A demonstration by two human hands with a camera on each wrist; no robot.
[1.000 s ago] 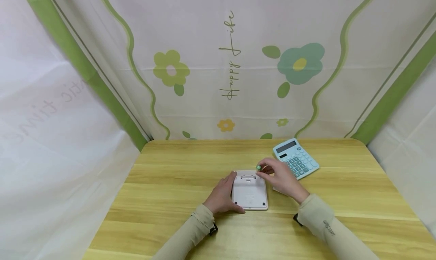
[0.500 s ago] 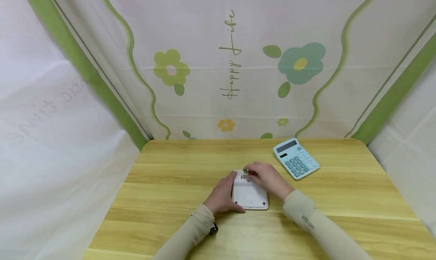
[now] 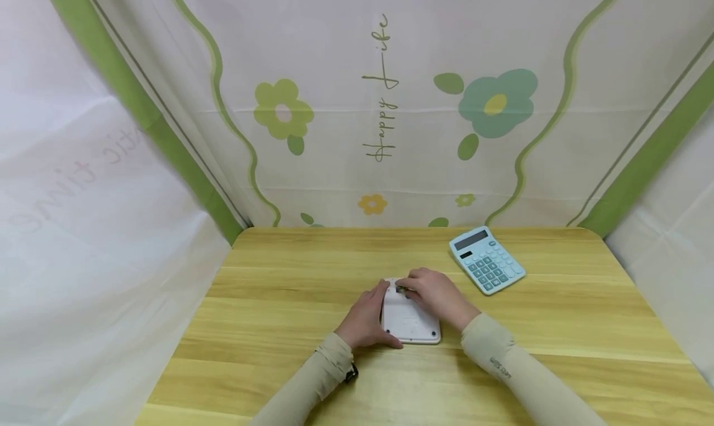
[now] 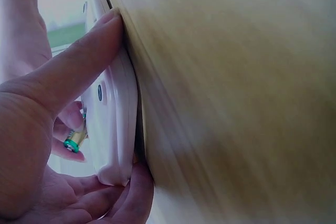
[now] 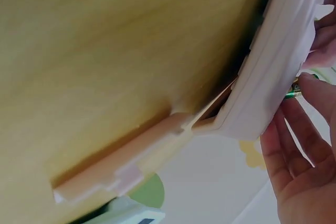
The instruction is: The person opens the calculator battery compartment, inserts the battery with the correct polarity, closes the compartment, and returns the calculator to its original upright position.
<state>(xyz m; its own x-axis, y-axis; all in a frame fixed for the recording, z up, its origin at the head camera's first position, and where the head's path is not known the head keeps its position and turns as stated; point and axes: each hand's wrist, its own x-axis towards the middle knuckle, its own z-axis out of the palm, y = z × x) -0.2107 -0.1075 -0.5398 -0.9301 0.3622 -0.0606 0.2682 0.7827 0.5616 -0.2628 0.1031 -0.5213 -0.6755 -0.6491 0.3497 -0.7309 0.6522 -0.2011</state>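
Note:
A pale pink-white calculator (image 3: 409, 320) lies face down on the table, its small battery compartment at the far end partly covered by fingers. My left hand (image 3: 366, 319) grips its left side, thumb at the near edge and fingers at the far corner. Over the compartment, my right hand (image 3: 437, 294) pinches a green-and-gold battery (image 4: 76, 139) between thumb and fingers. In the left wrist view the battery is tilted, one end toward the camera. Only a bit of it shows in the right wrist view, beside the thumb (image 5: 317, 95). Whether it touches the compartment cannot be seen.
A light blue calculator (image 3: 487, 260) lies face up at the back right of the wooden table (image 3: 279, 314). A small pale pink flat piece (image 5: 118, 169) rests on the table beside the held calculator in the right wrist view. A flower-printed curtain (image 3: 334, 165) hangs behind.
My right hand has moved left with the battery, from beside the calculator's far right corner to over its compartment, and lowered it there. The left hand has kept its place.

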